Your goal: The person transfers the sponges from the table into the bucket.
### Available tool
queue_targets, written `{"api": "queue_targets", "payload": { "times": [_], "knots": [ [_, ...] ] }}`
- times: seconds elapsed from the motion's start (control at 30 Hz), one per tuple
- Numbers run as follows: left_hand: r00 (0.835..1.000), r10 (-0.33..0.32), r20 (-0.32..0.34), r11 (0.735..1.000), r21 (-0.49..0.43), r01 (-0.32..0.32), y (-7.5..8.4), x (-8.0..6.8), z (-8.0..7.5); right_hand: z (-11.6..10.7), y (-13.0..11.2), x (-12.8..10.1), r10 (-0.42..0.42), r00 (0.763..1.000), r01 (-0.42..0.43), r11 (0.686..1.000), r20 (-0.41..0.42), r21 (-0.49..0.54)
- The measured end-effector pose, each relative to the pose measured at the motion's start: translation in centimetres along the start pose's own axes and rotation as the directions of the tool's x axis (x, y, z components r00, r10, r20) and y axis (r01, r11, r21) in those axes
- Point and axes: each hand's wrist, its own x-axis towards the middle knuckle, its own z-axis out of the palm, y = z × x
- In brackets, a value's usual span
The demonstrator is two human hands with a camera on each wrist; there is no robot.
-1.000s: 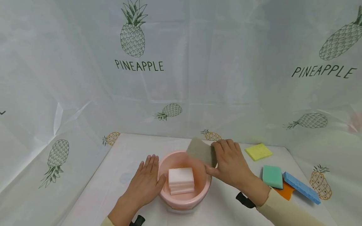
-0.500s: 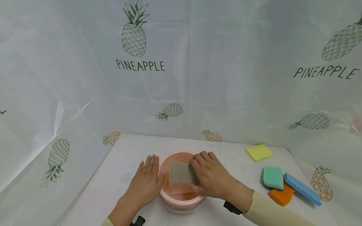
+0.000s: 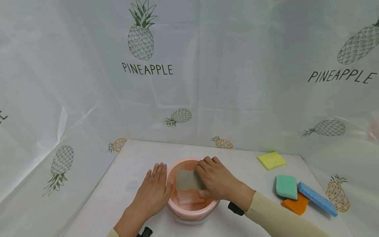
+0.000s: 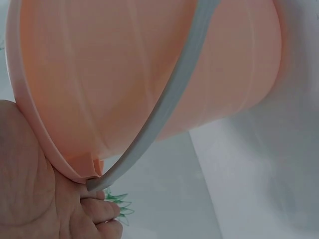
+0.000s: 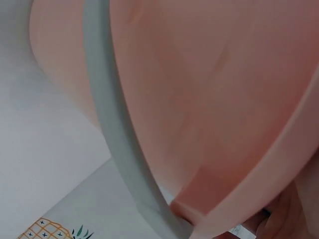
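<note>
A pink bucket with a grey handle stands upright in front of me. My right hand reaches in over its right rim, gripping a grey sponge between thumb and fingers. Under the sponge, a stack of pale blocks is partly covered inside the bucket. My left hand rests against the left rim, fingers straight and pointing away from me. In the right wrist view the bucket wall fills most of the picture and hides the sponge.
At the right of the white table lie a yellow sponge, a green sponge, an orange piece and a blue sponge. A pineapple-print sheet hangs behind and at the sides.
My right hand has carried the grey sponge from above the bucket's far right rim leftward and down, over the pale stack inside. The left hand has stayed put.
</note>
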Motion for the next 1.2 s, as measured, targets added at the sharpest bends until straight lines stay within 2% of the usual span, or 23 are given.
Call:
{"api": "queue_targets", "payload": {
  "times": [0.23,0.63,0.9,1.07,1.2],
  "knots": [
    [1.0,0.0,-0.002,1.0,-0.004,0.0,0.1,-0.1,0.0,0.4,0.1,0.3,0.008,0.997,-0.009,1.0,0.072,0.01],
    [1.0,0.004,-0.016,1.0,0.005,-0.004,0.2,0.1,0.0,-0.7,-0.5,-0.1,-0.03,0.997,0.026,0.998,0.068,0.058],
    [1.0,0.005,-0.009,1.0,0.005,-0.005,0.1,0.0,-0.1,-1.4,-0.8,-0.5,-0.077,0.992,0.063,0.987,0.097,0.145],
    [1.0,0.009,-0.008,1.0,0.002,-0.009,0.1,0.0,-0.1,-1.3,-0.6,-0.7,-0.06,0.99,0.041,0.99,0.132,0.136],
    [1.0,0.009,-0.007,1.0,0.0,-0.009,0.2,0.0,-0.1,-1.1,-0.6,-0.9,-0.05,0.991,0.036,0.993,0.126,0.115]
  ]
}}
